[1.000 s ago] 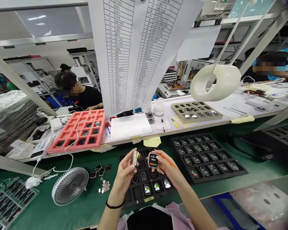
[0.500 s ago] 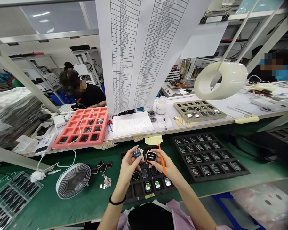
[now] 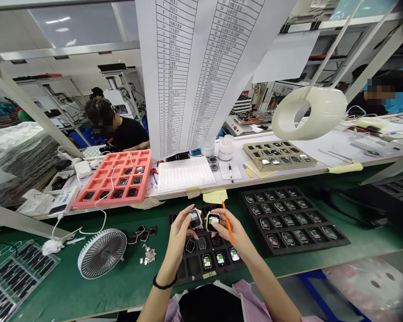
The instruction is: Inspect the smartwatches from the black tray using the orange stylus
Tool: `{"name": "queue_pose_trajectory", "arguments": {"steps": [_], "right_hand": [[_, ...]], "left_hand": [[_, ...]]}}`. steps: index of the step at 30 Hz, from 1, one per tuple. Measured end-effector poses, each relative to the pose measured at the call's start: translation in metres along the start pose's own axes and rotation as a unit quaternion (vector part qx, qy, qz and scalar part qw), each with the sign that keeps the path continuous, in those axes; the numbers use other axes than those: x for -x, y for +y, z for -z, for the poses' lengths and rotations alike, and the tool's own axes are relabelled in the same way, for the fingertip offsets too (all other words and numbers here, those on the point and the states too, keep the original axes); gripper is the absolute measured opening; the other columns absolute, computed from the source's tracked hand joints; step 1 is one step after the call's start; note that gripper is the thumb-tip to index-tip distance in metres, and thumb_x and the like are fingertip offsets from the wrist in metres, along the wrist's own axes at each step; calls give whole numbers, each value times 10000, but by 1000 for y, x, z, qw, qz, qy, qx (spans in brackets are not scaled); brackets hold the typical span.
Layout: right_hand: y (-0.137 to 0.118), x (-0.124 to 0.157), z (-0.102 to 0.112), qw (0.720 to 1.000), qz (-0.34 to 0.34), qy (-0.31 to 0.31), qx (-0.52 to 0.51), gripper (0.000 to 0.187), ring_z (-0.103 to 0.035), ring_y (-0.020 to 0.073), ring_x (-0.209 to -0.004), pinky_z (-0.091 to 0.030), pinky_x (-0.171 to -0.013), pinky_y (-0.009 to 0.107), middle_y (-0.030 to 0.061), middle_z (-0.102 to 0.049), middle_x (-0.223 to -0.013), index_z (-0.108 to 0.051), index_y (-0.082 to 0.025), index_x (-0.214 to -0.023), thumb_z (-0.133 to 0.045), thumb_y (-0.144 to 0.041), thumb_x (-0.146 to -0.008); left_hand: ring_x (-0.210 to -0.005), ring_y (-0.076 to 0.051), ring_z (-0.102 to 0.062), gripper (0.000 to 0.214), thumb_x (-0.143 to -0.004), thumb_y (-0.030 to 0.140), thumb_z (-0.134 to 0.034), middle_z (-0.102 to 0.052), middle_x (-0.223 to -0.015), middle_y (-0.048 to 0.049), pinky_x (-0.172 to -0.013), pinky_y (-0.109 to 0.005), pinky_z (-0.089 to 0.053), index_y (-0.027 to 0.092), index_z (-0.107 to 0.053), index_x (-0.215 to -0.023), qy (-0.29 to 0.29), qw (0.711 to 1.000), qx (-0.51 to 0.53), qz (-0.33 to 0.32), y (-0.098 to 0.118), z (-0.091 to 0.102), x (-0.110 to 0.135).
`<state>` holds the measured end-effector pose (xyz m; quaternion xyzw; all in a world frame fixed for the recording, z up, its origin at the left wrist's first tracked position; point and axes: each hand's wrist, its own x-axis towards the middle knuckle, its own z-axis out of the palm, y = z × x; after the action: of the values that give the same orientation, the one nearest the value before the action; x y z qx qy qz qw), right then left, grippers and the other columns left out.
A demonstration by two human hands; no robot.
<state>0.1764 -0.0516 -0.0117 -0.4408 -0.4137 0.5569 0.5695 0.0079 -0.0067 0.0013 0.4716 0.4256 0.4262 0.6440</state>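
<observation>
My left hand [image 3: 177, 237] grips a smartwatch body [image 3: 195, 218], its lit screen showing green and facing up. My right hand [image 3: 230, 228] pinches a second smartwatch body [image 3: 213, 222] with a dark screen and red-lit marks, and an orange stick [image 3: 228, 228] runs through its fingers. The two watches nearly touch. Both hands hover over a black foam tray [image 3: 184, 267], which holds several more watch bodies, some with lit screens. A yellow sticky note [image 3: 215, 196] lies just beyond my fingers.
A second black tray [image 3: 289, 219] of watches lies to the right. Left of my hands are loose watch frames [image 3: 141, 235], small metal pieces [image 3: 148, 255] and a desk fan [image 3: 102, 253]. A pink tray [image 3: 110, 179] and a beige tray [image 3: 278, 156] stand on the raised shelf.
My left hand has turned its watch from edge-on to screen-up and brought it beside the other watch. The orange stick now points down instead of sideways.
</observation>
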Motion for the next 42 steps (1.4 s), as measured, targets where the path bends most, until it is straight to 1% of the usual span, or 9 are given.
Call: {"name": "queue_pose_trajectory", "arguments": {"steps": [4,10,12,17,20,28,35,39,42], "right_hand": [[1,-1,1,1000,5,0,-5,329,-594,132,-662,-550,-627,289,20,-622,-939,-570,-257,-1038,-695,-432,-789],[4,0,3,1000,11,-8,-1,418,-638,153,-724,-542,-754,343,48,-626,-1036,-547,-249,-1104,-739,-373,-754],[2,0,2,1000,10,-3,1,392,-632,149,-693,-541,-708,329,40,-628,-1002,-555,-248,-1079,-732,-387,-759],[-3,0,1,1000,-19,22,2,308,-573,130,-567,-490,-505,265,4,-600,-797,-598,-237,-967,-679,-476,-790],[-4,0,0,998,-28,48,1,314,-518,123,-534,-474,-464,253,-13,-556,-692,-619,-222,-893,-688,-504,-772],[-2,0,1,998,-34,50,4,319,-502,115,-514,-446,-452,246,-19,-551,-673,-623,-222,-873,-691,-516,-768],[-2,0,6,1000,-9,29,9,321,-569,114,-537,-312,-398,211,18,-621,-840,-598,-238,-999,-648,-495,-813],[2,-1,7,1000,-10,22,7,334,-596,123,-573,-358,-429,219,11,-620,-844,-584,-248,-1016,-694,-461,-784],[2,-1,6,1000,-7,27,10,343,-583,123,-558,-332,-410,219,20,-626,-856,-581,-243,-1012,-671,-490,-792]], "left_hand": [[-783,-176,-639,498,-828,440,-611,-615,-1186,-123,-502,-220,-535,203,-576,-1266,-9,1000,16,-10,-4,1,0],[-784,-179,-629,675,-723,410,-733,-594,-1226,-141,-453,-196,-514,219,-510,-1331,-24,998,-7,-52,-15,3,-7],[-739,-161,-619,622,-732,439,-716,-621,-1170,-130,-435,-193,-501,203,-553,-1283,-12,999,-18,-46,-12,2,-7],[-594,-126,-585,457,-767,497,-665,-675,-879,-72,-404,-183,-441,164,-674,-1079,14,999,-45,-20,-3,0,-4],[-548,-124,-594,443,-772,528,-648,-683,-832,-66,-385,-177,-401,160,-695,-1014,20,998,-52,-7,-3,0,-3],[-574,-124,-605,430,-789,520,-637,-685,-916,-75,-401,-184,-421,176,-695,-1039,11,998,-59,-8,-3,-1,-3],[-617,-101,-594,519,-798,500,-633,-590,-1244,-117,-483,-220,-500,204,-613,-1223,-11,1000,-15,-3,-5,0,-3],[-694,-124,-612,544,-786,467,-660,-599,-1229,-117,-490,-205,-494,211,-587,-1260,-20,1000,-10,-8,-3,-2,-2],[-703,-132,-616,551,-772,460,-676,-627,-1174,-111,-487,-202,-490,214,-591,-1257,-18,1000,-21,-14,-1,-3,-1]]}}
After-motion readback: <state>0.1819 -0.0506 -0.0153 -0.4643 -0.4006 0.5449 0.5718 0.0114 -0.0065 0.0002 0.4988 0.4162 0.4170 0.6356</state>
